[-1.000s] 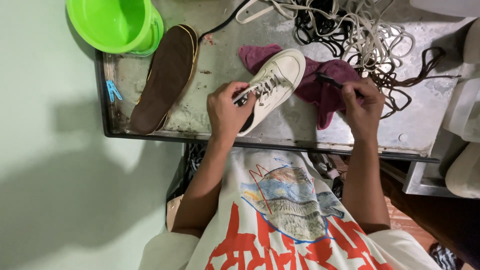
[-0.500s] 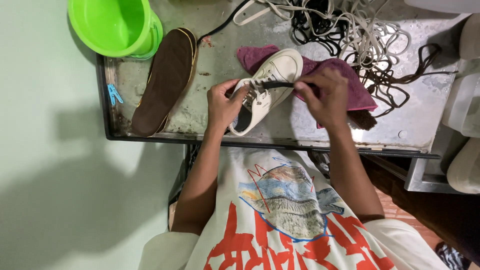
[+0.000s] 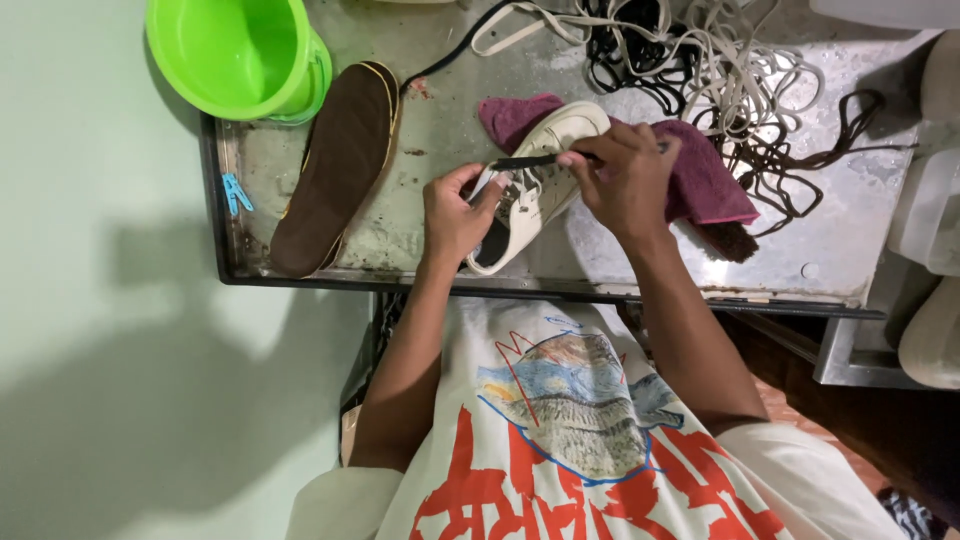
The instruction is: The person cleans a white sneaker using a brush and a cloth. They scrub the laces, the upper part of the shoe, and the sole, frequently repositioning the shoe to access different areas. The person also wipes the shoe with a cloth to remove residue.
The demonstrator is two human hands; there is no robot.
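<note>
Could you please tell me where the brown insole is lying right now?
In the head view, the brown insole lies at the left of the metal tray, just below the green basin and left of the white shoe.

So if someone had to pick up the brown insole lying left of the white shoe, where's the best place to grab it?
Probably the brown insole at its narrow middle, pinched across the width from above. It lies flat and free on the metal tray, its toe end close to the green bucket, so the waist or the near heel end by the tray edge is clearest.

The single head-worn camera is looking steeply down from close above, facing the metal tray [image 3: 300,275] and taking in the person's chest and both forearms.
</note>
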